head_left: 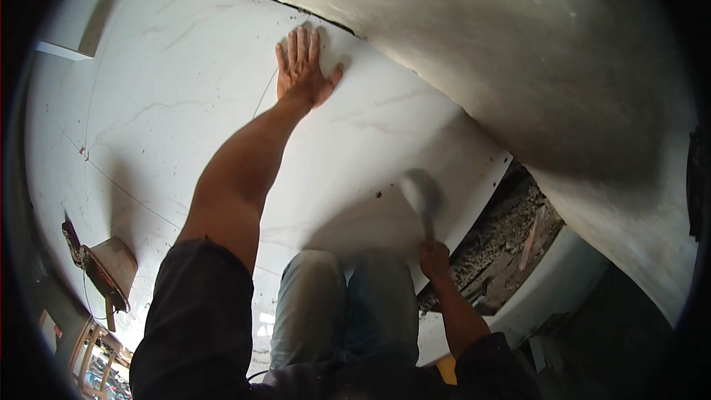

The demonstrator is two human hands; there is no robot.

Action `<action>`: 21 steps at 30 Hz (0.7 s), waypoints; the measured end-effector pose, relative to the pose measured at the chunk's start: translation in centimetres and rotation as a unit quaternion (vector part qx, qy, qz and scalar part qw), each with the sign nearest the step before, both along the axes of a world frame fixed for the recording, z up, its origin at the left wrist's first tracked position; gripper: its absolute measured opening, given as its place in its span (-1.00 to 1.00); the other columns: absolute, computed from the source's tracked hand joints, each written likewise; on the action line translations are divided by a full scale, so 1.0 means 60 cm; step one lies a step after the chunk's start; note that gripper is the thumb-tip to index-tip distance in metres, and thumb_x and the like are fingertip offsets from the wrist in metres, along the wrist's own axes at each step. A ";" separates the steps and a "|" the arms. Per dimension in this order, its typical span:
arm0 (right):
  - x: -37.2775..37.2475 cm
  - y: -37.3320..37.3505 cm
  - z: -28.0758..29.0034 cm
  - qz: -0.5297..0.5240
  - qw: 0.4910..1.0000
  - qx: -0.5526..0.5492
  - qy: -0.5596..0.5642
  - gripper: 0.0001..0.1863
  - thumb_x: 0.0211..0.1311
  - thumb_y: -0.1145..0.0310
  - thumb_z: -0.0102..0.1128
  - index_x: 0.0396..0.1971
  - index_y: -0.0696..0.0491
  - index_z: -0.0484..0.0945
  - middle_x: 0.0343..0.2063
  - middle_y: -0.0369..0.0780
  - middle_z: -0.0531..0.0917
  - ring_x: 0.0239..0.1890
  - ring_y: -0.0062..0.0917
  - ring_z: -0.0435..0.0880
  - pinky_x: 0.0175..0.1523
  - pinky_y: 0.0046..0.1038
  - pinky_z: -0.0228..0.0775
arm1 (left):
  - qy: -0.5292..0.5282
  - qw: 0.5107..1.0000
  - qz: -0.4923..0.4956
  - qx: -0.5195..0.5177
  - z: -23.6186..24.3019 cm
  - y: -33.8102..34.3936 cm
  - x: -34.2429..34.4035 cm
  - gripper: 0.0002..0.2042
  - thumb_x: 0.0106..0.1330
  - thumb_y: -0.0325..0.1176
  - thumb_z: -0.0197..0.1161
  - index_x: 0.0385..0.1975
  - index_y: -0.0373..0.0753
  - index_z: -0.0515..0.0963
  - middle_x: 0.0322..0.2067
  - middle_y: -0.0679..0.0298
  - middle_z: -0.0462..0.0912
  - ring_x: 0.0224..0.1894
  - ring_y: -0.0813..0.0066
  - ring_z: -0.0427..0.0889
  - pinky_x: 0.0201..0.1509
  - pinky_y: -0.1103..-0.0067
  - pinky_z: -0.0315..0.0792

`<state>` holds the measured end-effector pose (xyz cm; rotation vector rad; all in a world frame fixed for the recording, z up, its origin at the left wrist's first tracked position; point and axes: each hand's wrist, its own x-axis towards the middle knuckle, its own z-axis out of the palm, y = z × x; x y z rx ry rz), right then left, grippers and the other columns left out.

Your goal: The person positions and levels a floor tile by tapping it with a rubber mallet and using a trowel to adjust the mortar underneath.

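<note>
Left hand [301,68] splayed flat on white veined tiles [185,92], near grey wall [533,52]. Right hand [435,260] grips blurred mallet [424,191] near rubble [511,241].

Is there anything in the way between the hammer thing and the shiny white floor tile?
Nothing visible stands between the grey, round-headed mallet, blurred in the right hand, and the white, faintly veined tile below. A small dark crumb lies on the tile left of the mallet's head, off to the side.
</note>
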<state>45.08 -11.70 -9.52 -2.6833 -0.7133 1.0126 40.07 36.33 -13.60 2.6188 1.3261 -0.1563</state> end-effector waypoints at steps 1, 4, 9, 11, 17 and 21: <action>-0.005 -0.001 -0.002 0.002 1.000 0.002 0.003 -0.69 0.20 0.26 0.05 -0.51 0.24 0.53 -0.59 -0.01 0.58 -0.51 -0.20 0.57 -0.34 -0.28 0.35 | 0.010 1.000 0.002 -0.002 -0.004 -0.001 -0.008 -0.19 0.30 0.22 -0.23 0.41 -0.13 -0.27 0.43 0.19 -0.36 0.46 0.31 -0.46 0.45 0.27 -0.54; -0.018 -0.009 -0.010 -0.088 0.969 0.232 0.013 -0.65 0.22 0.21 0.03 -0.52 0.23 0.53 -0.58 0.01 0.58 -0.47 -0.16 0.60 -0.32 -0.23 0.36 | -0.024 1.000 -0.002 0.018 -0.011 0.009 -0.001 -0.19 0.29 0.21 -0.18 0.40 -0.15 -0.24 0.43 0.16 -0.32 0.46 0.27 -0.43 0.46 0.26 -0.50; -0.019 0.024 0.020 -0.072 0.991 0.115 0.019 -0.62 0.25 0.17 0.01 -0.53 0.22 0.53 -0.55 0.00 0.60 -0.41 -0.08 0.61 -0.26 -0.17 0.38 | -0.036 0.999 -0.003 0.025 -0.014 0.002 -0.014 -0.19 0.28 0.19 -0.13 0.39 -0.18 -0.19 0.42 0.12 -0.26 0.46 0.24 -0.38 0.46 0.22 -0.45; -0.034 -0.024 -0.019 0.024 0.965 0.178 -0.192 -0.65 0.22 0.19 0.04 -0.52 0.21 0.53 -0.58 0.01 0.59 -0.42 -0.04 0.59 -0.28 -0.18 0.38 | -0.034 0.999 -0.015 0.018 -0.014 -0.011 -0.006 -0.19 0.29 0.18 -0.13 0.40 -0.18 -0.19 0.42 0.11 -0.26 0.46 0.24 -0.38 0.46 0.22 -0.44; -0.043 -0.014 0.014 -0.040 0.989 0.123 -0.068 -0.69 0.15 0.25 0.04 -0.48 0.24 0.53 -0.55 0.08 0.59 -0.39 -0.03 0.62 -0.26 -0.20 0.39 | -0.049 0.998 -0.006 0.032 -0.021 -0.007 -0.005 -0.18 0.27 0.21 -0.14 0.40 -0.16 -0.20 0.42 0.12 -0.26 0.46 0.24 -0.40 0.46 0.21 -0.45; -0.017 0.014 0.004 -0.067 0.997 -0.028 0.023 -0.68 0.18 0.25 0.06 -0.52 0.25 0.52 -0.62 0.06 0.56 -0.44 -0.07 0.61 -0.31 -0.24 0.38 | -0.032 0.999 -0.002 0.022 -0.010 0.005 -0.008 -0.18 0.27 0.20 -0.13 0.40 -0.16 -0.19 0.42 0.14 -0.26 0.46 0.25 -0.39 0.46 0.21 -0.44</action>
